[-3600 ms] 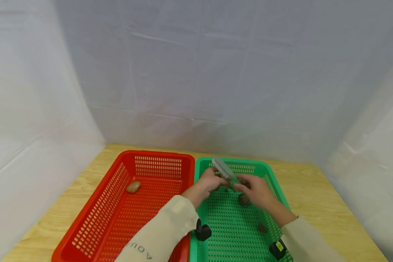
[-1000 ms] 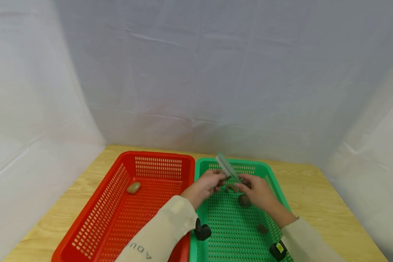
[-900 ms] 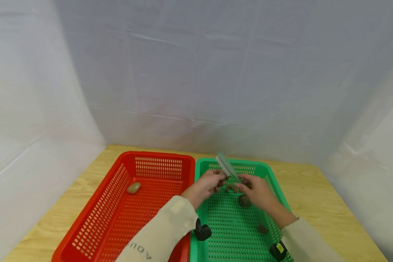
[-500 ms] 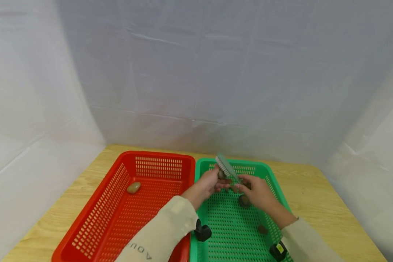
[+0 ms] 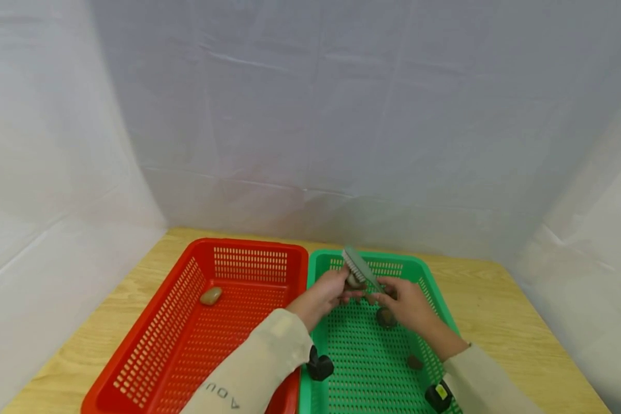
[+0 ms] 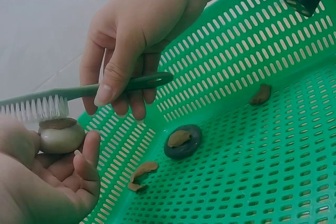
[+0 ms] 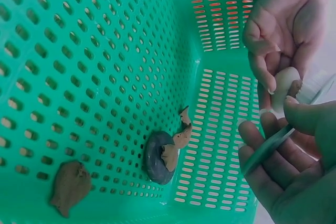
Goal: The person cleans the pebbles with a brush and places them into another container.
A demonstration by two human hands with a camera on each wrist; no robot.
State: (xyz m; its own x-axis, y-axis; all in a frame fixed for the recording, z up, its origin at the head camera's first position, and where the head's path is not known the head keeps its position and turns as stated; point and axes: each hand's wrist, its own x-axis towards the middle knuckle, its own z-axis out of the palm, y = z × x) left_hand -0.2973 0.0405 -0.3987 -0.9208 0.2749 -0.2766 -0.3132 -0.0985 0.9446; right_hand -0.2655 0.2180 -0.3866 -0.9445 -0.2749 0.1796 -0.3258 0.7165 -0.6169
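Observation:
My left hand (image 5: 327,290) grips a smooth pale stone (image 6: 63,141) between thumb and fingers, palm turned partly up, over the green basket. A patch of brown clay-like dirt (image 6: 59,123) sticks to the stone's top. My right hand (image 5: 406,302) pinches the handle of a green brush (image 6: 81,92) between thumb and fingers. Its white bristles (image 6: 39,108) lie against the dirty patch. Below, on the basket floor, lies a dark rounded stone (image 6: 184,151) with a brown lump on it. Beside it is a curved brown crumb (image 6: 144,171).
The green basket (image 5: 429,276) stands right against a red basket (image 5: 302,264) on a wooden table (image 5: 497,322). One tan stone (image 5: 211,295) lies in the red basket's far left part. Another brown lump (image 7: 71,187) sits near the green basket's right wall. White sheeting (image 5: 310,115) surrounds the table.
My left hand has rolled palm-up and turned the stone beneath the brush. Over the last half second the brush head has dipped slightly onto it. My right hand stays in nearly the same place.

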